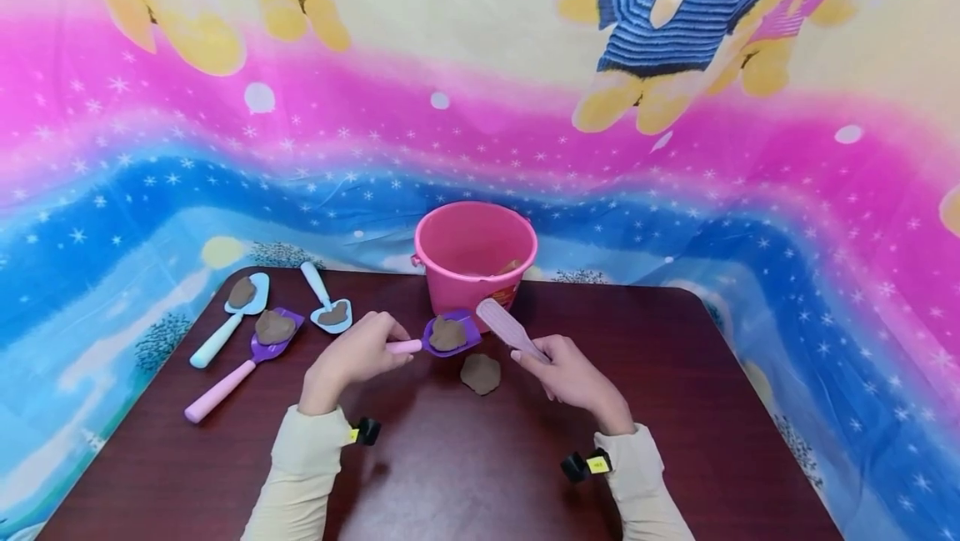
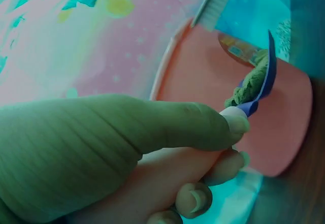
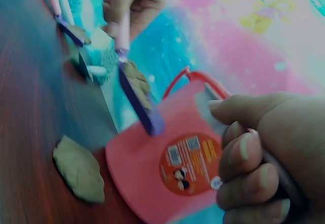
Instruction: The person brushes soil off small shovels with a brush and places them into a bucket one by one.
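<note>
My left hand (image 1: 363, 349) grips the pink handle (image 1: 405, 347) of a toy shovel, thumb along the top. On its purple blade (image 1: 472, 328) lies a lump of brown clay-like stuff (image 1: 447, 333), raised in front of the pink bucket (image 1: 450, 287). My right hand (image 1: 573, 373) curls round a mauve, flat, ridged paddle-like tool (image 1: 506, 326); the tool's far end overlaps the bucket's front in the head view. A flat brown lump (image 3: 80, 170) rests on the table below, between the hands. Inside the bucket, a little brown stuff (image 1: 512, 267) shows at the right.
To the left lie a light blue shovel (image 1: 217, 341), a purple shovel with a pink handle (image 1: 221, 391) and a smaller light blue shovel (image 1: 313, 281), each with a brown lump on its blade. A printed cloth (image 1: 480, 132) hangs behind the dark table (image 1: 465, 474).
</note>
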A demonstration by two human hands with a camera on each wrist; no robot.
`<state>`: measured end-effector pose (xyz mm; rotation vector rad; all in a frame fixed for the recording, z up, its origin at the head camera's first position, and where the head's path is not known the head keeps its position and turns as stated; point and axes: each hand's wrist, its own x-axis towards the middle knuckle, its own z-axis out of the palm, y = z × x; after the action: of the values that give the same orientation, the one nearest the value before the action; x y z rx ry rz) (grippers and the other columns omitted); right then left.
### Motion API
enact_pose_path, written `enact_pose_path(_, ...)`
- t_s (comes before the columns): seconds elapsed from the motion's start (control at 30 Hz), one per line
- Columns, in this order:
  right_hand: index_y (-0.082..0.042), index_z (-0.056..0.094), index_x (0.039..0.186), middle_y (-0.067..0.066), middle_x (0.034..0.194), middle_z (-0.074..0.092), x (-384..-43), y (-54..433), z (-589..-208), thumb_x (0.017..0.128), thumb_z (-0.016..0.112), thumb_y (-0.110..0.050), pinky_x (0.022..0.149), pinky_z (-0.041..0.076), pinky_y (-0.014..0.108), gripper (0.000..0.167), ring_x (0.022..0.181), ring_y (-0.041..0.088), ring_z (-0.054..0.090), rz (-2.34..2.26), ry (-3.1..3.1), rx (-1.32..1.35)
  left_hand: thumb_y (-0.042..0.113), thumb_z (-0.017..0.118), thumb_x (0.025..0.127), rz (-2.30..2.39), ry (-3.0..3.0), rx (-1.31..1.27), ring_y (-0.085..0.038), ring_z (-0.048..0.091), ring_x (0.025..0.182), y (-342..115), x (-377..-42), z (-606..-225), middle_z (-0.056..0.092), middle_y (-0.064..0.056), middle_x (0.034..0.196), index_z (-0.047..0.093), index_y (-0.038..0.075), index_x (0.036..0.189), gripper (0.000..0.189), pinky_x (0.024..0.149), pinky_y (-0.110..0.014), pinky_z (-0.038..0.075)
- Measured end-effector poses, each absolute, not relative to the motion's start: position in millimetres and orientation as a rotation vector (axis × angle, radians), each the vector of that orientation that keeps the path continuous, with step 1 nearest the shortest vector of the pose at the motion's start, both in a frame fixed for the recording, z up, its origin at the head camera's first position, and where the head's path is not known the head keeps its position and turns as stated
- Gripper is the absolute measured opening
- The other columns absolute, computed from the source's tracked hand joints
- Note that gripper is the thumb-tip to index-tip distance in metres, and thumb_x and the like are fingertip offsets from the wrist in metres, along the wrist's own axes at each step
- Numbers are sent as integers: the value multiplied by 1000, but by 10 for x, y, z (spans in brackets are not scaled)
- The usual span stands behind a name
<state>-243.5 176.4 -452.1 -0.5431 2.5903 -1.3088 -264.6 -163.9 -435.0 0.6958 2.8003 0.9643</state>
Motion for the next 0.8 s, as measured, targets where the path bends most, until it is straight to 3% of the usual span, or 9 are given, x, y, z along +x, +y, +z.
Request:
enact_pose_path(0.17, -11, 62, 82, 2, 51, 49, -2417, 1629, -4481, 101, 62, -41, 39, 41, 29, 35, 40, 14, 47, -1415, 2596, -557, 15, 82, 85, 988, 2814, 713, -11, 57, 60, -1539, -2679, -4252, 71, 5, 71, 82, 8, 95, 11, 64, -28, 53)
enact_pose_path(0.53, -12, 66, 96, 3, 54, 51, -2368, 1413, -4443, 100, 61, -47, 39, 40, 29, 36, 41, 14, 47, -1501, 2598, -551, 16, 81, 87, 1078, 2774, 758, -11, 58, 59, -1378, -2640, -4113, 74, 3, 76, 82, 8, 101, 16, 62, -29, 53)
enact_pose_path(0.8, -14, 65, 90, 1, 55, 52, -2248, 1307, -4406, 101, 61, -43, 39, 41, 29, 31, 41, 12, 47, -1458, 2631, -603, 18, 80, 88, 1180, 2752, 708, -12, 59, 58, -1390, -2513, -4099, 73, 5, 74, 82, 8, 101, 17, 63, -29, 55)
